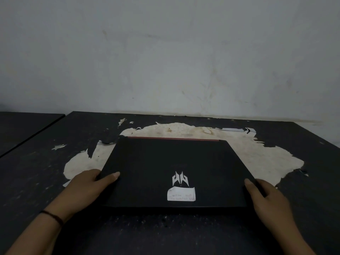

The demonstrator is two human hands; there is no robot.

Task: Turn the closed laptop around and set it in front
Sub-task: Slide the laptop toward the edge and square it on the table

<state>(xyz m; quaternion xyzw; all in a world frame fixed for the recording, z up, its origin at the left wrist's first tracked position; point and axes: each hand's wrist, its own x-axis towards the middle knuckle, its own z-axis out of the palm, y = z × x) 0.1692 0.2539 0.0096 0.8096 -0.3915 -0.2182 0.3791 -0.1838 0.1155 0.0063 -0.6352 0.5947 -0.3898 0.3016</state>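
Laptop [171, 170]: closed, black lid, red strip along far edge, silver emblem, white handwritten label [181, 194]
Place: flat on dark table [36, 172], over its peeled pale patch
Left hand [88, 186]: grips left edge, thumb on lid
Right hand [266, 196]: grips right edge, thumb on lid

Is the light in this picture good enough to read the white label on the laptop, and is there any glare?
Head view: the light is dim and even, with no glare on the laptop; the white label shows handwriting too blurred to read; both hands look dark; the table's edges bend slightly from the wide lens.
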